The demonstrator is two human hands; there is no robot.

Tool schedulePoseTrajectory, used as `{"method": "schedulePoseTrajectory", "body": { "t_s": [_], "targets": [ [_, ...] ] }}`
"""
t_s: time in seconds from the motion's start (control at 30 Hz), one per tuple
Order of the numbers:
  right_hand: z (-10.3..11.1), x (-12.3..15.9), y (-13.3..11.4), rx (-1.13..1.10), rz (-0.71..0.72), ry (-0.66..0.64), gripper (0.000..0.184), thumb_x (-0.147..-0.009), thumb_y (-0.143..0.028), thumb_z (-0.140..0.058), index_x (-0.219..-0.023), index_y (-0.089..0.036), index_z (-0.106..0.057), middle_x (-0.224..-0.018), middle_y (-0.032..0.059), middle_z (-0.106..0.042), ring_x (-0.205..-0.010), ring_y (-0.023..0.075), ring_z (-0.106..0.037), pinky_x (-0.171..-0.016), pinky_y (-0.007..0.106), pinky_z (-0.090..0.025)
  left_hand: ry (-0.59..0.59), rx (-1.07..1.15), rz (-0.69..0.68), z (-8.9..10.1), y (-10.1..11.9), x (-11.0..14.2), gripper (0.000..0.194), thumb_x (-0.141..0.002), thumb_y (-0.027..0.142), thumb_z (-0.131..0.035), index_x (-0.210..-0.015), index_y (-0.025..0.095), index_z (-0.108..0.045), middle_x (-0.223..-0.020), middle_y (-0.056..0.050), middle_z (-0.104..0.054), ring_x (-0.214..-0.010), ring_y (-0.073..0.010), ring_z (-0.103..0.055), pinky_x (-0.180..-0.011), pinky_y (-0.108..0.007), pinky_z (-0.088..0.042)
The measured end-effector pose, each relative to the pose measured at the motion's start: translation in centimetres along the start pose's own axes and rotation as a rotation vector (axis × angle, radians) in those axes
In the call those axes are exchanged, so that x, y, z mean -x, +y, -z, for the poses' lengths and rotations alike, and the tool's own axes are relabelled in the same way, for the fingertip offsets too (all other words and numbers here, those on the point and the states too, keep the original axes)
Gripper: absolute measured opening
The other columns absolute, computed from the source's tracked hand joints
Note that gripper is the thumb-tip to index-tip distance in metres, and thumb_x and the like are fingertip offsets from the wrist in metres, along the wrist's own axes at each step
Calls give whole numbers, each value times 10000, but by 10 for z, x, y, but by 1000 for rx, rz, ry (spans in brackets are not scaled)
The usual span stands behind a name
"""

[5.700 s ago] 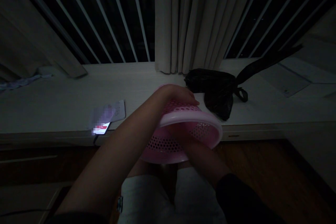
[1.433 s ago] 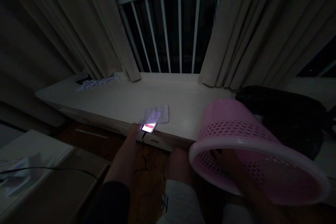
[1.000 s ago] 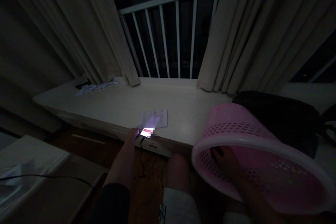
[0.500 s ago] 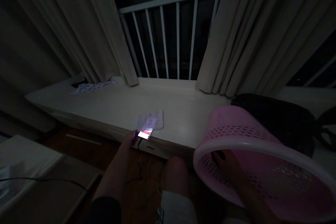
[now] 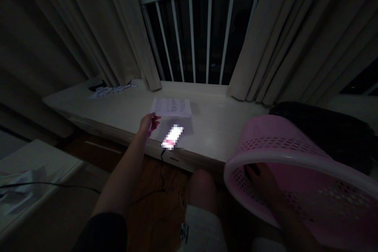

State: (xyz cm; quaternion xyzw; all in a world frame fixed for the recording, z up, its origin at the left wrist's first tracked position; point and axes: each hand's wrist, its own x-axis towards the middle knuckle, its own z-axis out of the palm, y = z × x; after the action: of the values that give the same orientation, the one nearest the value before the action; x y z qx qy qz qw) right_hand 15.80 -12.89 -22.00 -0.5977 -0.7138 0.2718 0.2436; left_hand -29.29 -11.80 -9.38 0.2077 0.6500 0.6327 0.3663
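Observation:
My left hand pinches the near left corner of a printed sheet of paper, its lower fingers curled loosely. The sheet's near edge is raised off the white ledge, with a shadow under it. Just in front of it, a phone with a glowing screen lies at the ledge's front edge, a cable running down from it. My right hand reaches into a tilted pink plastic basket and grips its perforated wall beside a dark opening; its fingertips are hard to see in the gloom.
The white ledge runs below a barred window between curtains. A black bag sits behind the basket. Crumpled pale strips lie at the ledge's far left. A black cable crosses the white surface at left.
My left hand has let go of the phone, now resting on the ledge, and has taken hold of the paper. The paper has moved away from me and lifted. My right hand stays in the basket.

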Motion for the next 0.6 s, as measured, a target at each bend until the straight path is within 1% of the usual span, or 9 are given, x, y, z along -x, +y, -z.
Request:
{"method": "schedulePoseTrajectory", "body": {
  "t_s": [0.07, 0.13, 0.2, 0.3, 0.37, 0.43, 0.47, 0.53, 0.6],
  "targets": [
    [0, 0, 0, 2, 6, 4, 407, -765, -398, -411, -997, -124, -603, -1054, 45, -556, -990, 151, -480, -949, 305, -350, 19, -55, 2, -1, -8, 0, 98, -800, 220, -428, -802, 145, -492, -681, 6, -584, -413, -50, -456, -394, -179, -332],
    [0, 1, 0, 5, 0, 4, 405, -766, -398, -414, -992, -120, -603, -1050, 47, -557, -984, 152, -482, -945, 306, -354, 42, -144, 13, 2, -23, -1, 101, -806, 231, -424, -808, 148, -481, -694, -2, -590, -418, -50, -461, -405, -178, -339],
    [0, 1, -1, 11, -16, 10, 401, -762, -387, -424, -993, -111, -601, -1051, 52, -555, -989, 157, -477, -955, 312, -348, 63, -278, 33, 9, -41, -3, 110, -811, 257, -432, -807, 155, -472, -704, -17, -604, -427, -66, -485, -416, -188, -349],
    [1, 3, -3, 12, -31, 14, 394, -761, -367, -433, -1005, -104, -595, -1058, 59, -550, -996, 160, -472, -964, 316, -343, 100, -569, 64, 25, -63, -4, 145, -799, 290, -471, -764, 150, -482, -642, -53, -604, -421, -127, -511, -427, -237, -357],
    [1, 4, -3, 7, -19, 6, 395, -772, -372, -427, -1017, -111, -592, -1068, 58, -547, -1002, 158, -472, -965, 318, -342, 143, -771, 47, 36, -71, -4, 155, -793, 287, -483, -752, 139, -500, -632, -97, -605, -494, -193, -558, -479, -286, -384],
    [1, 4, -2, -3, 0, -2, 398, -782, -381, -418, -1026, -119, -592, -1074, 60, -545, -1006, 158, -473, -965, 322, -342, 184, -938, -27, 44, -75, -2, 145, -778, 272, -504, -803, 130, -523, -746, -152, -627, -693, -272, -605, -596, -342, -417],
    [1, 4, -2, -6, 8, -1, 399, -786, -384, -416, -1028, -122, -593, -1071, 64, -546, -1003, 157, -475, -962, 324, -344, 182, -1003, -77, 45, -75, -1, 147, -773, 262, -510, -833, 130, -535, -805, -166, -630, -783, -295, -601, -652, -361, -419],
    [0, 3, 0, -8, 14, 14, 395, -786, -386, -418, -1016, -122, -601, -1055, 73, -551, -985, 155, -480, -952, 324, -351, 128, -1089, -190, 40, -75, 2, 164, -777, 245, -503, -882, 134, -562, -889, -162, -628, -879, -297, -584, -730, -368, -417],
    [-2, 2, 0, -8, 24, 48, 383, -781, -373, -428, -999, -113, -606, -1040, 83, -553, -974, 156, -480, -943, 324, -354, 44, -1118, -311, 25, -72, 6, 200, -801, 239, -474, -935, 133, -577, -943, -145, -620, -900, -258, -579, -768, -337, -420]
  ]
}}
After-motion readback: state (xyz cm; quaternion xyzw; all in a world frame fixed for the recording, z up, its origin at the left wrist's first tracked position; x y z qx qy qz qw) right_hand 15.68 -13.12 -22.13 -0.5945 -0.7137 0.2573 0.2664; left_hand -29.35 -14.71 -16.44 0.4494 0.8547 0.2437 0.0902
